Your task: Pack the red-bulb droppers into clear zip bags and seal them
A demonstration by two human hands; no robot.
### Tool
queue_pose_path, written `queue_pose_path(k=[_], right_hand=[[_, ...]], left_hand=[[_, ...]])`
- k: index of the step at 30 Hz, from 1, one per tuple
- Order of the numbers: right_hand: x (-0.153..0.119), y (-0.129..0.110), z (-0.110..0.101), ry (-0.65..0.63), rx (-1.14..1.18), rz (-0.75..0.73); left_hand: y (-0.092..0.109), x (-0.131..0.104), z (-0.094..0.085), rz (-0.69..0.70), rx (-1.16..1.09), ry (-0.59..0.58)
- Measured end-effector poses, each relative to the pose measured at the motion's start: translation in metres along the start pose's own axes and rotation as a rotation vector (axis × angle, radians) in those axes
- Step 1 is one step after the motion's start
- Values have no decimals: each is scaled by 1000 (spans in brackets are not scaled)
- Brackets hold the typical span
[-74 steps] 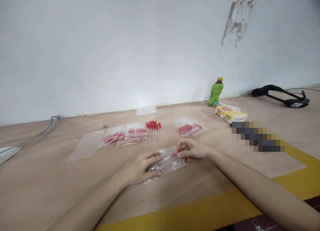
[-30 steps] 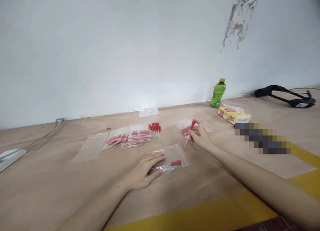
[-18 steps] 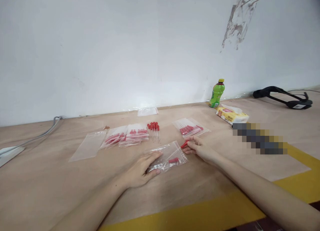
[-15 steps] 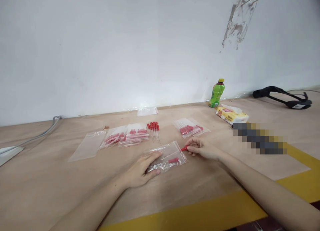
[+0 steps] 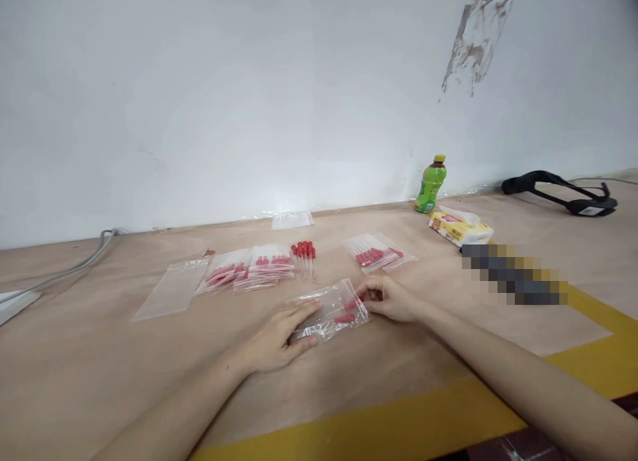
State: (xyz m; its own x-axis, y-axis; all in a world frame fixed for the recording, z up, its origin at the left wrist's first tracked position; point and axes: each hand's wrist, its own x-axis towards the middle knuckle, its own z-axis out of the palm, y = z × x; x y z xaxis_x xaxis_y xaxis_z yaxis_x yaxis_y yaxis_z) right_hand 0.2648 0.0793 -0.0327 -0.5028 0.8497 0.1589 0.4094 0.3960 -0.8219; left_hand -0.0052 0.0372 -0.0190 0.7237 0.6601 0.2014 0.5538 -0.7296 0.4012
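– pale wall (image 5: 224, 102) across the whole upper half of the frame, with a scraped, stained patch (image 5: 471, 49) at upper right. what's below it?

– brown paper (image 5: 100, 374) covering the work surface, edged by a yellow band (image 5: 349, 418) along the bottom and lower right.

– and the left hand (image 5: 284, 335)?

– just below the centre, lying over the left end of a transparent zip bag (image 5: 326, 313). its fingers are spread, thumb apart, resting on the plastic rather than gripping.

– the right hand (image 5: 391, 298)?

– at the bag's right end, by the zip strip. thumb and fingertips are pinched on the bulb end of a red-bulbed dropper (image 5: 353, 304), which lies mostly within the bag. i can't tell whether the fingertips are inside the mouth too.

– anything else in that bag?

– yes, a second dropper (image 5: 344, 319), its red bulb lying nearer the bottom of the frame.

– what's around them?

– loose droppers (image 5: 304, 250) sit side by side near the centre, bulbs toward the wall. just left of them is a pile of filled bags (image 5: 269, 268); a flat bag (image 5: 172, 288) lies farther left. right of centre, more bagged droppers (image 5: 371, 255).

– and off to the right?

– a green bottle (image 5: 430, 185) with a yellow cap, upright, and a yellow-and-white tissue pack (image 5: 458, 228) just in front of it.
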Motion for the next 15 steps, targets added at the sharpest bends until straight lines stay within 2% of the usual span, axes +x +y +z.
queue_pose_path(k=[4, 10, 15], right_hand=[[1, 0, 0, 36, 5, -17], [4, 6, 11, 39, 308, 60], [6, 2, 18, 2, 271, 46]], left_hand=[[1, 0, 0, -2, -2, -4], [0, 0, 1, 10, -18, 1], [0, 0, 1, 4, -10, 8]])
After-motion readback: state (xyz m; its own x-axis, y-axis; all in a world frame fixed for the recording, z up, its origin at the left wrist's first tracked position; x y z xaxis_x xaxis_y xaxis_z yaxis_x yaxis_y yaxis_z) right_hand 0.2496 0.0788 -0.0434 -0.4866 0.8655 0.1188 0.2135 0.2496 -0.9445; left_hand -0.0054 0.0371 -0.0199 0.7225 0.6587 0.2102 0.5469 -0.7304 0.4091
